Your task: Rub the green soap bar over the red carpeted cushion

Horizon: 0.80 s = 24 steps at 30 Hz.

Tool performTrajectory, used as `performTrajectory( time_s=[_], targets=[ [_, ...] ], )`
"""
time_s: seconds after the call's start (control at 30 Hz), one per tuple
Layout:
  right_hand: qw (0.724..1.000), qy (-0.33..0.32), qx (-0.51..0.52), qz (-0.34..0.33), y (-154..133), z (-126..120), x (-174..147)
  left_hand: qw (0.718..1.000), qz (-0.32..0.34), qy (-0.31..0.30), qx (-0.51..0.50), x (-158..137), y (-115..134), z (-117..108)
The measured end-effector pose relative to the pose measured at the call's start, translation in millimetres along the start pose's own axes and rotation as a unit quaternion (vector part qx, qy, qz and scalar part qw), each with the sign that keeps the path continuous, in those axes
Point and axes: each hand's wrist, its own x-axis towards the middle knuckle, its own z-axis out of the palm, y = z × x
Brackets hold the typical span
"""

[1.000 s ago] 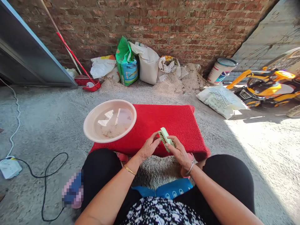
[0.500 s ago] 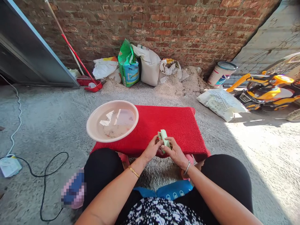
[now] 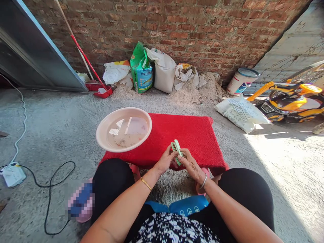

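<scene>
Turned slightly since the first frame, the pale green brush [image 3: 177, 145] now points more nearly straight away from us, and our left hand [image 3: 165, 160] has come in closer to our right hand [image 3: 192, 165]. We have the brush above the near part of the red-covered tabletop [image 3: 186, 126]; whether it touches the cloth, we cannot tell. Its long axis runs away from us, far end leaning a little left, bristles facing left and smooth back facing right. So our left fingers meet the bristle side and our right fingers the back, both gripping it, with neither hand clearly nearer; how far they wrap underneath is hidden. Our left is the hand nearer the basin [image 3: 104, 132], which stands at the tabletop's left end with water [image 3: 138, 127] in it, to the left of the brush's far end and farther from us.
</scene>
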Motion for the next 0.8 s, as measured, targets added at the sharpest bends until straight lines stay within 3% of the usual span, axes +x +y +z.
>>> performTrajectory(
  time_s=[0.2,0.43,0.8],
  targets=[
    [1.000,0.018,0.016,-0.006,-5.2,1.5,-1.3,0.999,0.002,-0.012,-0.051,-0.8,2.1,-1.8],
    [0.991,0.093,-0.091,-0.015,-5.3,0.5,-1.7,0.999,0.002,-0.008,-0.053,-0.1,1.1,0.1],
    [0.988,0.100,-0.115,-0.037,3.2,3.6,-1.6,0.998,-0.008,0.033,-0.050,0.9,5.3,4.5]
  ],
)
